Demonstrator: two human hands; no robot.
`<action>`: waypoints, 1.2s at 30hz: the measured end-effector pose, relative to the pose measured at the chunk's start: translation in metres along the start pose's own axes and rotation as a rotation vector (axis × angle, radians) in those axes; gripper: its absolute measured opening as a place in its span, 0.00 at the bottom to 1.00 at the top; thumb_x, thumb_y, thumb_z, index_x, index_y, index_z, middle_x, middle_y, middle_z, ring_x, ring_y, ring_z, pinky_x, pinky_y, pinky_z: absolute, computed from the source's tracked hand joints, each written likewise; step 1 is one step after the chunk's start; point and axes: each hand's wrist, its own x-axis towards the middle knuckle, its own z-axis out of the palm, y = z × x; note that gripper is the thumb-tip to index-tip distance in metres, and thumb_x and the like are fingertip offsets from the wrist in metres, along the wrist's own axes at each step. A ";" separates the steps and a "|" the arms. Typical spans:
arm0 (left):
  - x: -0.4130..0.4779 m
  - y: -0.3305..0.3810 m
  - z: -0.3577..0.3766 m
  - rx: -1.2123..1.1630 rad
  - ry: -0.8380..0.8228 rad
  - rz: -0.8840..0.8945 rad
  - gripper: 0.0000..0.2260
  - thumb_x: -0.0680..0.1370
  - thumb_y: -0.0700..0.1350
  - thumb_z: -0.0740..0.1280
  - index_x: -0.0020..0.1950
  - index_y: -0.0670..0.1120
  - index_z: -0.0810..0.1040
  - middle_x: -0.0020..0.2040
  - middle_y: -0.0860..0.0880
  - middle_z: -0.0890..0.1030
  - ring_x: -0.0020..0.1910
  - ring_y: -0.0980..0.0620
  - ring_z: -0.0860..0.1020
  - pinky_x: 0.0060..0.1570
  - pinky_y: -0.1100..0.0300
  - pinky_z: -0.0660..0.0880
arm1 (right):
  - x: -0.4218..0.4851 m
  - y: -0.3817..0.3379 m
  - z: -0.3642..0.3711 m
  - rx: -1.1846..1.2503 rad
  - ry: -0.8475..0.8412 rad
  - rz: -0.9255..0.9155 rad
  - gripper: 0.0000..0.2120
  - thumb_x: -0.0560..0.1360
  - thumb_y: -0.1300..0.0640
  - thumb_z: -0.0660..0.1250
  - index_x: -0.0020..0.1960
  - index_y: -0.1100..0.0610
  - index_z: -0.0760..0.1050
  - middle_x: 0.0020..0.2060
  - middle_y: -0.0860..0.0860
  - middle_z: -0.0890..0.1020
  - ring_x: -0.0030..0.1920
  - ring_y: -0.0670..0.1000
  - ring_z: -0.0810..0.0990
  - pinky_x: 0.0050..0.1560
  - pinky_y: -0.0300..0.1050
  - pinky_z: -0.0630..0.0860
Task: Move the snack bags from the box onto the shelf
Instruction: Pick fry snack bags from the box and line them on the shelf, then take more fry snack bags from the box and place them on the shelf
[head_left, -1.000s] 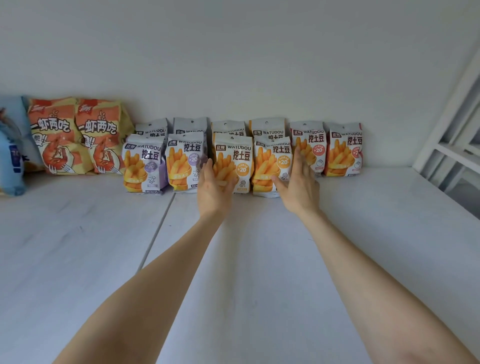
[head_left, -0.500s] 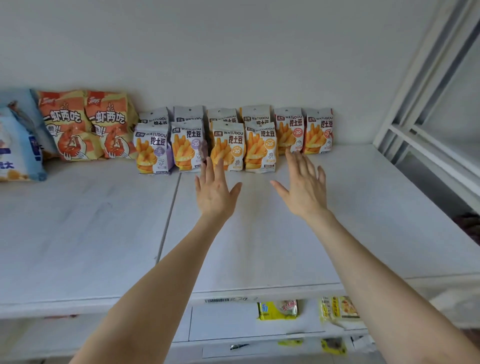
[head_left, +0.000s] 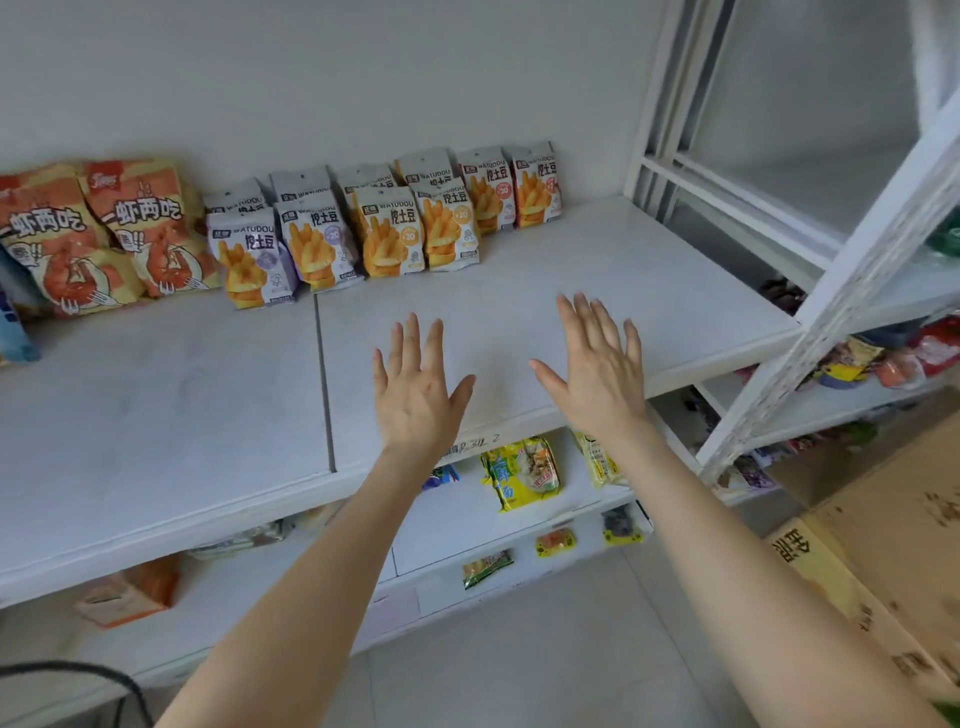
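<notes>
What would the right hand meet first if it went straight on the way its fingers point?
Likely the orange fries bags at the row's right end, after crossing bare shelf. The right hand is open and empty; depth is uncertain, so it might pass just beside them to the wall.

Snack bags (head_left: 387, 228) stand in two rows at the far side of the shelf (head_left: 597, 270), against the wall — two bigger bags (head_left: 104, 234) to their left. Both hands, left hand (head_left: 415, 389) and right hand (head_left: 597, 374), hover side by side over the shelf's near edge, well apart from the bags. A cardboard box (head_left: 893, 561) sits near right — below shelf level.
</notes>
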 end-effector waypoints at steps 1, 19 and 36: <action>-0.011 0.006 -0.002 -0.001 -0.005 0.018 0.32 0.81 0.61 0.55 0.80 0.49 0.49 0.81 0.45 0.48 0.80 0.46 0.45 0.76 0.47 0.41 | -0.014 0.002 -0.007 -0.011 -0.003 0.010 0.37 0.77 0.35 0.49 0.79 0.54 0.51 0.77 0.55 0.59 0.77 0.55 0.56 0.73 0.61 0.53; -0.207 0.115 0.013 -0.152 -0.160 0.676 0.30 0.79 0.60 0.56 0.77 0.45 0.62 0.78 0.41 0.59 0.78 0.42 0.56 0.75 0.42 0.51 | -0.316 0.020 -0.099 -0.222 0.019 0.548 0.36 0.77 0.34 0.51 0.78 0.54 0.57 0.76 0.53 0.64 0.76 0.53 0.60 0.73 0.57 0.51; -0.458 0.193 0.021 -0.283 -0.471 1.310 0.30 0.80 0.56 0.62 0.78 0.43 0.61 0.77 0.39 0.61 0.77 0.41 0.59 0.74 0.45 0.56 | -0.633 -0.043 -0.174 -0.300 -0.013 1.297 0.37 0.76 0.35 0.48 0.78 0.55 0.57 0.74 0.55 0.65 0.74 0.57 0.64 0.69 0.60 0.62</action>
